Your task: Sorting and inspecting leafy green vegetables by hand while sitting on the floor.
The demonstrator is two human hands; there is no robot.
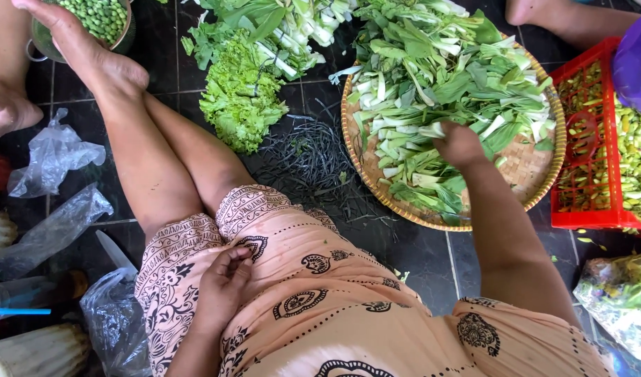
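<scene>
My right hand (459, 143) reaches into a round woven tray (530, 167) and closes on a stalk of leafy greens (432, 77) from the pile heaped on it. My left hand (224, 285) rests on my thigh on the patterned peach fabric, fingers loosely curled, holding nothing. I sit on a dark tiled floor with my legs stretched forward to the upper left.
Lettuce and more greens (243, 91) lie on the floor. A red crate (586, 139) of yellow-green pods stands right. A bowl of green peas (100, 17) is top left. Plastic bags (51, 153) lie left. Another person's foot (544, 10) shows at top right.
</scene>
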